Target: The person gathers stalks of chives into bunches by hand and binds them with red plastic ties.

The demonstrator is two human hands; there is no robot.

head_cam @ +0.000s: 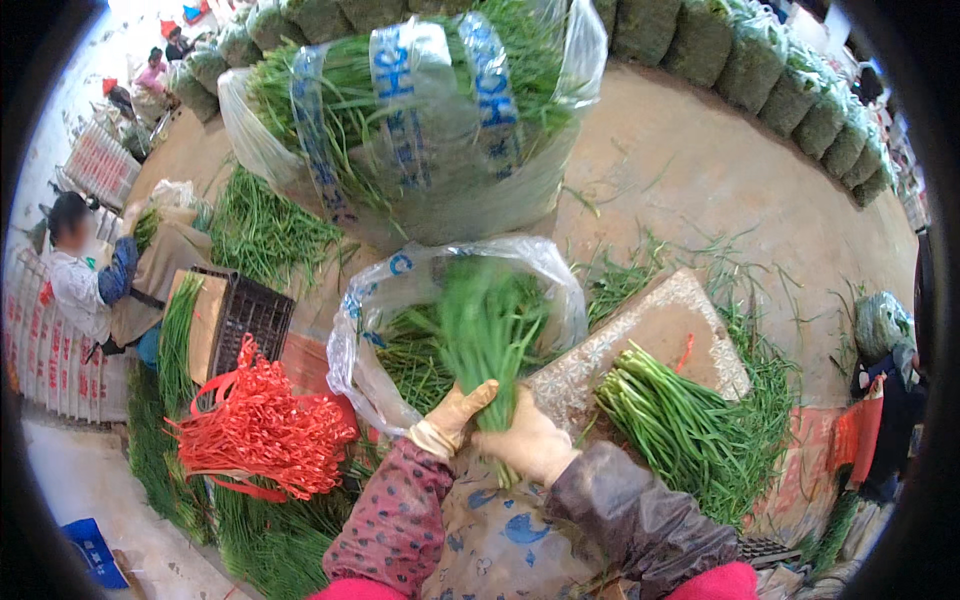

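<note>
Both my hands wear pale gloves and grip one bundle of long green leafy stalks [491, 322], perhaps garlic chives. My left hand [454, 416] wraps the stalks from the left, thumb across them. Lower down, my right hand [529, 442] closes around the cut ends, slightly blurred. The leaf tips are smeared by motion over an open clear plastic bag [349, 330], which holds loose greens [412, 367]. To the right, another bunch of stalks [667, 412] lies with its pale ends on a patterned board [637, 322].
A bundle of red plastic ties [259, 427] stands left of my hands. A black crate [251, 319] is behind it. A large packed bag of greens [420, 142] stands ahead. At left sits another person [97, 277] handling greens. Full bags [757, 75] line the floor behind.
</note>
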